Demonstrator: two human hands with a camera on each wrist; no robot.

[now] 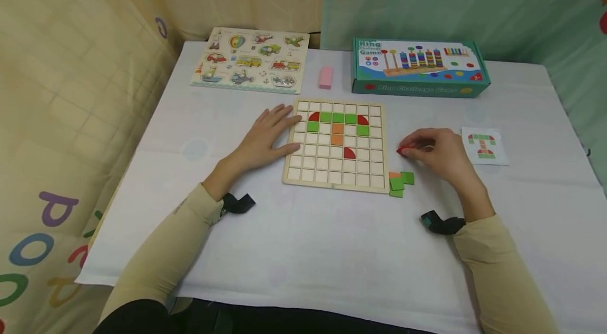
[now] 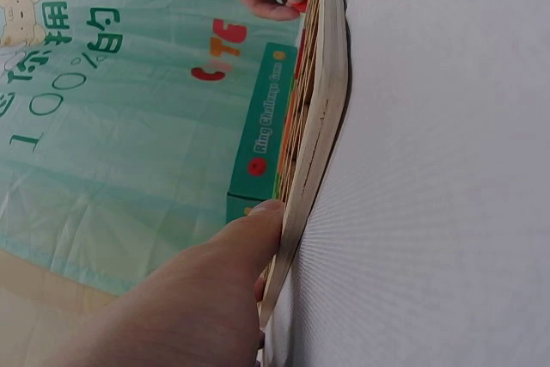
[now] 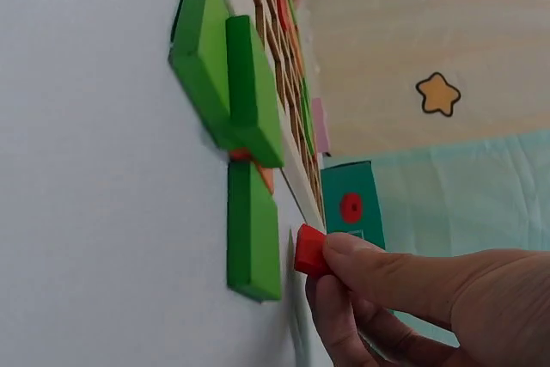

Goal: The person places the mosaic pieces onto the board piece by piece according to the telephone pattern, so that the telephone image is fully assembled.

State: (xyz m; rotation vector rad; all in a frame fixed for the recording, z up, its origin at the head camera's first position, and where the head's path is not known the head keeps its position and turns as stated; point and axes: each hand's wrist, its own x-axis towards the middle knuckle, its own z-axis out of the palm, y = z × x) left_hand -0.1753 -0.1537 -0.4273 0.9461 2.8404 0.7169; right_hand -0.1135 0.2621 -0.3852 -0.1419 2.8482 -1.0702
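A wooden grid board (image 1: 332, 186) lies on the table with red quarter-circle, green square and orange square pieces in some of its cells. My left hand (image 1: 266, 136) rests along the board's left edge, fingers spread, thumb touching the rim. To the right of the board, my right hand (image 1: 438, 152) pinches a red piece (image 3: 309, 251) between thumb and fingers, just above the table. Close below it, several loose green squares (image 1: 408, 178) and an orange square (image 1: 394, 175) lie partly stacked against the board's lower right edge.
Right of my right hand lies a white pattern card (image 1: 502, 157). Behind the board are a vehicle picture puzzle (image 1: 223, 73), a pink block (image 1: 325, 77) and a green Ring Challenge Game box (image 1: 419, 86). Printed curtains (image 1: 427, 2) hang behind the table.
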